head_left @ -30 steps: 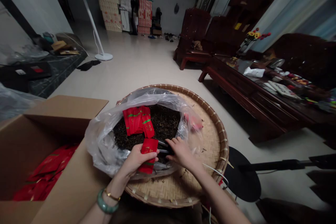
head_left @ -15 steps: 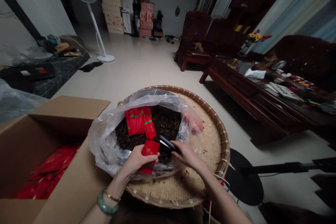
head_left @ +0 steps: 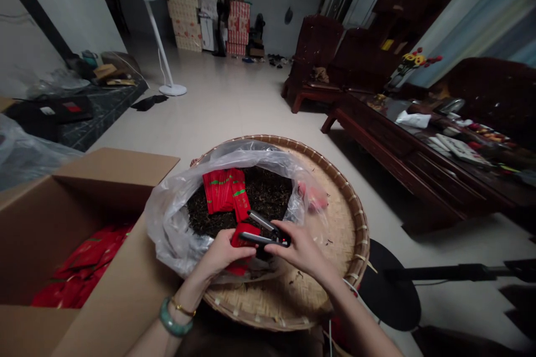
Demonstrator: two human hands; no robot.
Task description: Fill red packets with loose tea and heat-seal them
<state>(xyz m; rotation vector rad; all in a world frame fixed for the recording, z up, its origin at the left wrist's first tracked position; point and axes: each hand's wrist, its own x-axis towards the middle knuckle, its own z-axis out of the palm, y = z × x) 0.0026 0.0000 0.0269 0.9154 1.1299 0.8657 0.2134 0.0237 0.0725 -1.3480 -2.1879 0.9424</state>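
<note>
My left hand (head_left: 220, 254) pinches a small red tea packet (head_left: 242, 228) by its side, over the near edge of a clear plastic bag (head_left: 165, 223). In my right hand (head_left: 299, 245) is a black and silver hand-held heat sealer (head_left: 274, 228), its two long jaws spread apart and a small red light showing. The lower jaw lies across the packet; whether they touch I cannot tell. Dark loose tea leaves (head_left: 270, 189) fill the bag, and a fanned stack of red packets (head_left: 220, 192) rests on them.
Beneath the bag is a round woven bamboo tray (head_left: 360, 223) with scattered leaves. To the left stands an open cardboard box (head_left: 121, 164) holding many red packets (head_left: 90, 262). A black round stand base (head_left: 391, 290) is at the right, a dark wooden table (head_left: 377, 139) beyond.
The sealer has turned in my right hand, its jaws now parted and pointing left over the packet. The packet has tilted, and its printed face shows less. The whole view has shifted slightly.
</note>
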